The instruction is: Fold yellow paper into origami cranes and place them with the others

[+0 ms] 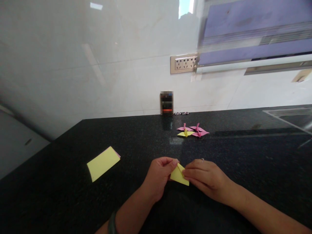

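Note:
A small folded yellow paper (178,175) lies between my two hands just above the black countertop (243,156). My left hand (159,177) pinches its upper left corner with curled fingers. My right hand (207,178), a ring on one finger, presses its fingertips on the paper's right side. Both hands are closed on the paper.
A stack of yellow paper squares (102,163) with a pink sheet beneath lies to the left. Three folded paper cranes (192,130), two pink and one yellow, sit further back. A small dark box (166,103) stands against the wall under a socket strip (184,64). A sink (292,118) is at far right.

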Demonstrator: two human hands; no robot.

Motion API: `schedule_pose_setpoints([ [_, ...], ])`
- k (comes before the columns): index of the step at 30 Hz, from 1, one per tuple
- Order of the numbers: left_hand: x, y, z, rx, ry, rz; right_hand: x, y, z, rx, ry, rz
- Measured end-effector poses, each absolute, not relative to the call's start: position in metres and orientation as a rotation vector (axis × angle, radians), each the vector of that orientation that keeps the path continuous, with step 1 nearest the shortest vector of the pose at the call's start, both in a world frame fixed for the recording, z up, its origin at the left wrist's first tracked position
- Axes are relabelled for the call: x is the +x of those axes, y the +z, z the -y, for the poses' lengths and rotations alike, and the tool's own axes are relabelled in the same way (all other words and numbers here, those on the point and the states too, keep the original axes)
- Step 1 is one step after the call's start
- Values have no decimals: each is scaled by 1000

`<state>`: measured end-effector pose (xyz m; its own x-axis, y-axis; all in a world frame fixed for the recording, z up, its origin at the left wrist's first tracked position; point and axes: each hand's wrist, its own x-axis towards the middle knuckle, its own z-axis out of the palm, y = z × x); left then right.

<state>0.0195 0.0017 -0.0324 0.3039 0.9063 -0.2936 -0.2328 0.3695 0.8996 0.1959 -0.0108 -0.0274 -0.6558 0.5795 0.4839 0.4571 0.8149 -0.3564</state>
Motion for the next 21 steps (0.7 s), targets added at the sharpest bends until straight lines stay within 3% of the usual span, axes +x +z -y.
schedule_pose_setpoints([
  [12,21,-33,-3,900,900,-999,196,-24,12,-764,295,2428],
  [15,20,-34,-3,915,918,-992,192,-25,13,-862,525,2262],
  [21,19,-35,-2,938,925,-977,182,-36,11,-1208,1291,1702],
])
